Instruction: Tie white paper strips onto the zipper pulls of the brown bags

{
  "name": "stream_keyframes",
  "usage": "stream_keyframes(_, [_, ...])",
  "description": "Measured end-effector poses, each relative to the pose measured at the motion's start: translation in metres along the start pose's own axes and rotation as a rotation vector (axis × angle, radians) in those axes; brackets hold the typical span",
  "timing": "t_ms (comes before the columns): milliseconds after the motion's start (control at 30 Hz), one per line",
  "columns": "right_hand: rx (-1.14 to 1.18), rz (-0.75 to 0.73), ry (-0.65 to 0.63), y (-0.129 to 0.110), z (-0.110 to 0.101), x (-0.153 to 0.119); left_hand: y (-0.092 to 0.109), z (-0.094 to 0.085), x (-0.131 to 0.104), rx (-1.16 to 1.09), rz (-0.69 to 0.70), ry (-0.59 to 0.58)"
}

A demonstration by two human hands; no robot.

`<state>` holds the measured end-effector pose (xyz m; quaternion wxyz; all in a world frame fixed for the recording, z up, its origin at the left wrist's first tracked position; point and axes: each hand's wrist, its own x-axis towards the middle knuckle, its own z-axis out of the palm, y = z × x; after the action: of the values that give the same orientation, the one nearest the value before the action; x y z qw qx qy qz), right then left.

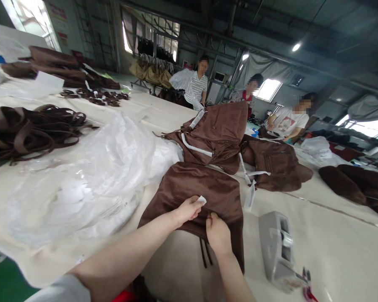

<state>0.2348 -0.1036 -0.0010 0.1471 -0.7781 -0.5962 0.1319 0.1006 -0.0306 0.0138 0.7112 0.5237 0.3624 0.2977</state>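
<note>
A dark brown soft bag lies flat on the table in front of me, with two thin dark cords hanging from its near edge. My left hand is closed over it, pinching a small white tag between thumb and fingers. Just to the right, my right hand has its fingers pinched together on the bag's surface, near a seam or zip line. Whether those fingers also hold a small part is hidden. Beyond this bag rests a second brown bag with white-wrapped handles.
Clear plastic bags are heaped at left, beside a pile of brown straps. A grey tape dispenser and scissors lie at right. Another brown bag is further back. Several people stand across the table.
</note>
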Motion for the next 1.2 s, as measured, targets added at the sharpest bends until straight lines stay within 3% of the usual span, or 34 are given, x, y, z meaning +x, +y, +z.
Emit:
stream_keyframes(100, [0.574, 0.085, -0.061, 0.012, 0.003, 0.004, -0.003, -0.001, -0.002, 0.042, -0.019, 0.029])
stream_keyframes(167, [0.809, 0.129, -0.122, 0.017, 0.005, 0.005, -0.006, -0.002, -0.006, 0.113, -0.024, 0.007])
stream_keyframes(333, [1.043, 0.155, -0.303, 0.019, 0.004, 0.003, -0.014, 0.0, -0.015, 0.337, -0.039, -0.007])
stream_keyframes(500, [1.122, 0.206, -0.305, 0.016, 0.003, 0.002, -0.021, 0.004, -0.014, 0.421, -0.068, 0.053])
stream_keyframes(633, [1.1, 0.279, -0.233, 0.014, 0.007, 0.007, -0.024, 0.003, -0.014, 0.455, -0.035, 0.026])
stream_keyframes(767, [1.003, 0.337, -0.134, 0.007, 0.017, 0.012, -0.026, -0.002, -0.015, 0.491, 0.018, -0.105])
stream_keyframes(967, [0.81, 0.333, -0.043, 0.002, 0.019, 0.01, -0.026, -0.005, -0.015, 0.538, 0.067, -0.191])
stream_keyframes(1133, [0.387, 0.197, 0.151, -0.002, 0.011, 0.009, -0.023, -0.004, -0.017, 0.6, 0.072, -0.17])
stream_keyframes(1200, [0.258, 0.16, 0.164, -0.002, 0.009, 0.009, -0.023, -0.004, -0.017, 0.622, 0.047, -0.156])
